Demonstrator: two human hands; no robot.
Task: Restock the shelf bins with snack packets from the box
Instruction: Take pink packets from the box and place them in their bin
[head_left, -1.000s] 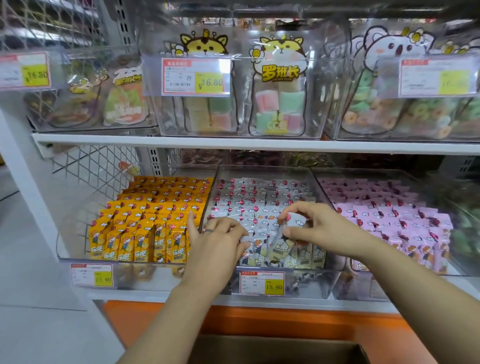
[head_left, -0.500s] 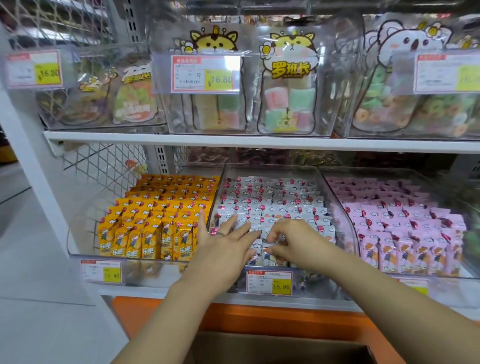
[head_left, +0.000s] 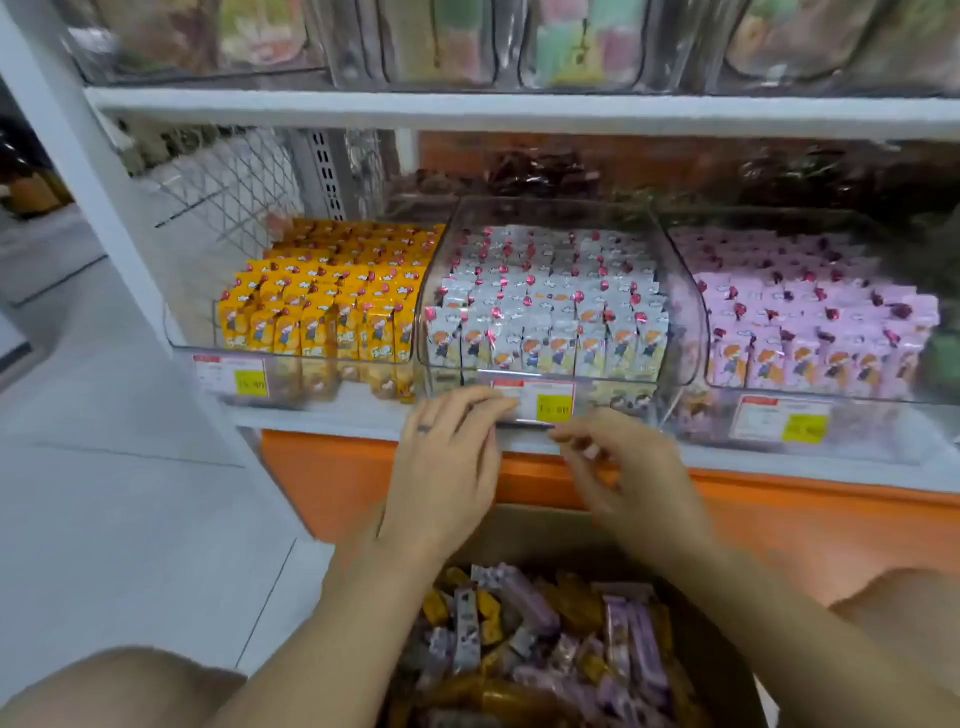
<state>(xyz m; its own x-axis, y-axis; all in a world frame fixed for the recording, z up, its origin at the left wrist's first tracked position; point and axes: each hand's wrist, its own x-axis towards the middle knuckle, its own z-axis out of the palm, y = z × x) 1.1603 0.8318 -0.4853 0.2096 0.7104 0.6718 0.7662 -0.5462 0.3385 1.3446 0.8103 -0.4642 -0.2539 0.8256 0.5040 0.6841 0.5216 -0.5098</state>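
Silver-white snack packets (head_left: 545, 332) stand upright in rows in the middle bin (head_left: 447, 376), long axes vertical, fronts facing outward. The left hand (head_left: 447, 467) lays straight fingers on its price label (head_left: 543, 402); the right hand (head_left: 634, 478) curls its fingers loosely.

The fingers (head_left: 467, 410) of the left hand (head_left: 441, 467) and those of the right hand (head_left: 634, 478) sit side by side at the front lip of the lower shelf (head_left: 332, 410). Directly beyond them stands the middle bin (head_left: 691, 291), its price label (head_left: 540, 400) just above them. The left bin (head_left: 192, 312) lies beyond and to their left, the right bin (head_left: 857, 415) beyond and to their right, each holding rows of packets (head_left: 545, 312). Over all three runs the upper shelf (head_left: 519, 111), carrying further bins. Below the fingers and nearer the person lies the box (head_left: 545, 525), with loose packets (head_left: 519, 623) heaped in it.
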